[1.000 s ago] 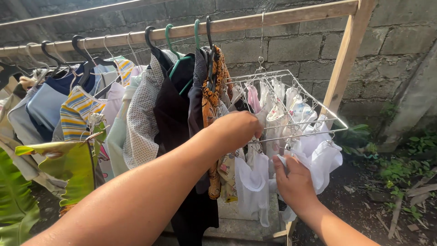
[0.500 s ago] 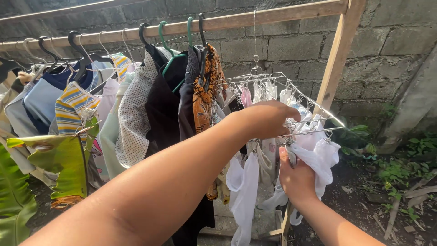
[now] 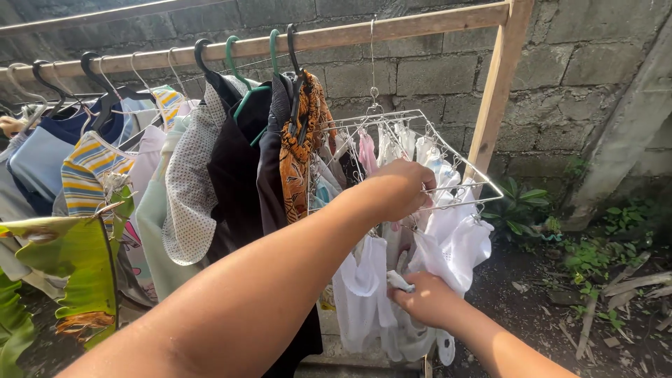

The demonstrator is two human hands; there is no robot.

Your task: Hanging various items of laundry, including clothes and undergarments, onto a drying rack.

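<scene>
Nearest the camera, the person's right hand (image 3: 427, 301) has dropped from the edge of the metal clip hanger (image 3: 420, 150) to a spot below it. Its grip is now pinched on a small white cloth (image 3: 400, 281), held among the hanging whites. Half a second ago that hand was up by the frame's near rail with a bunch of white fabric gathered in it. The lower position suggests the piece has come free of its clip, though the clip itself cannot be made out.

The left hand (image 3: 397, 187) reaches across from the left and has closed over the near rail of the clip hanger, fingers curled around the wire, where a moment ago they were spread above it. This looks like steadying the frame.

The clip hanger serves as the holder here. It carries many small white garments (image 3: 455, 238) and a pink piece (image 3: 367, 150), all pegged to its rails and hanging down. It hangs by a hook from the wooden pole (image 3: 315, 38).

Further left on that pole, shirts on hangers crowd together: an orange patterned one (image 3: 297, 154), a black one (image 3: 234, 182), a dotted one (image 3: 185, 203) and a striped one (image 3: 87, 171). Behind all of it stands a grey block wall (image 3: 581, 63).
</scene>
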